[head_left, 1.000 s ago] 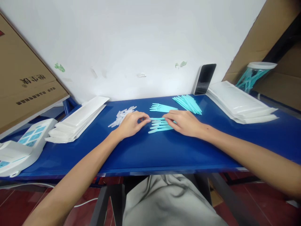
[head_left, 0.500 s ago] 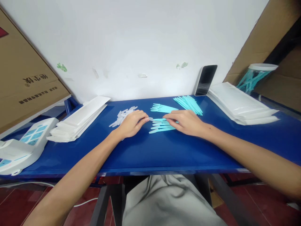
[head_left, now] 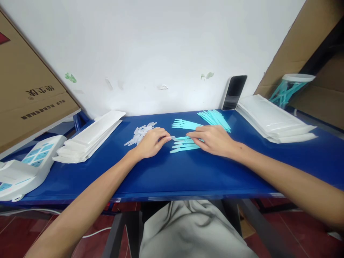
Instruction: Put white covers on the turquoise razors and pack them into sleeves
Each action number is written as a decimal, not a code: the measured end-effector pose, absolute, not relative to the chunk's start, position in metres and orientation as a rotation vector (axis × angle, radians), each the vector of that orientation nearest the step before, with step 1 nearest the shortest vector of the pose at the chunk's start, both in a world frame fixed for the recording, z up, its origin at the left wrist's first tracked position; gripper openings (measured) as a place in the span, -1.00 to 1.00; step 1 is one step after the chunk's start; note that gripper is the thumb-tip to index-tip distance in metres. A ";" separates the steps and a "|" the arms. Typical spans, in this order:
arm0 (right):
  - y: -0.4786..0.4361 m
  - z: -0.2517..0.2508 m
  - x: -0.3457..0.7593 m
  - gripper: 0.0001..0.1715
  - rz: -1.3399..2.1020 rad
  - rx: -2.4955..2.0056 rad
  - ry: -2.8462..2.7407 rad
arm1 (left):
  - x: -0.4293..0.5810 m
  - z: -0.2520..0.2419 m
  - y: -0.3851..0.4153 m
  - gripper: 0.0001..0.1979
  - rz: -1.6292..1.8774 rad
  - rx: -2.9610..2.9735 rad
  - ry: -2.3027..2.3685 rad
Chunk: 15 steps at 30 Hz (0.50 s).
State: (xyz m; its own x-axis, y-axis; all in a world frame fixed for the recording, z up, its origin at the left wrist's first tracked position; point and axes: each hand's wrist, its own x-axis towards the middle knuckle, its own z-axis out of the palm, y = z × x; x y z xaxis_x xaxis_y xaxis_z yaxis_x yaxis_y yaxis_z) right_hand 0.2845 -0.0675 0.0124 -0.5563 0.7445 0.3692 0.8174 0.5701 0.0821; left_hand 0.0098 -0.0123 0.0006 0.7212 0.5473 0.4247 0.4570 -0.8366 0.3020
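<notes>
The left hand (head_left: 153,141) is pinching a small translucent piece (head_left: 173,138) between thumb and forefinger, while the right hand (head_left: 213,139) is pinching a teal stick (head_left: 182,138) with its fingertips pressed together. The two pieces are meeting end to end in the gap between the hands, low over the blue bench (head_left: 172,175); whether the stick is sitting inside the piece is too small to tell. Doing this well is probably a matter of keeping both in one straight line, with each pinch staying near the joint so that the thin stick is not bowing, and of pressing gently rather than forcing. The row of teal sticks (head_left: 185,147) with paler ends is lying just under the work, so the right hand's curled fingers should be staying light there to avoid scattering it. The loose heap of translucent pieces (head_left: 138,135) is lying right beside the left hand, so that wrist should be keeping clear of it.
</notes>
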 end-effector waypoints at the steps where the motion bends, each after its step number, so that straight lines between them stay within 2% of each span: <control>1: -0.068 0.013 0.284 -0.57 -0.363 -1.287 -2.509 | 0.010 0.001 -0.012 -0.60 0.762 2.747 0.811; 15: -0.071 0.012 0.281 -0.58 -0.403 -1.214 -2.494 | 0.011 0.001 -0.015 -0.64 0.784 2.709 0.746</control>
State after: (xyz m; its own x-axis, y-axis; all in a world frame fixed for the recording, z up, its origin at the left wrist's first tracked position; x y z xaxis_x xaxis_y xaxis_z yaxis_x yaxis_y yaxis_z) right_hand 0.2811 -0.0707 0.0118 -0.5784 0.7013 0.4167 0.7969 0.5950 0.1048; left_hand 0.0110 -0.0149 0.0012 0.7280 0.5290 0.4360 0.4095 -0.8457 0.3422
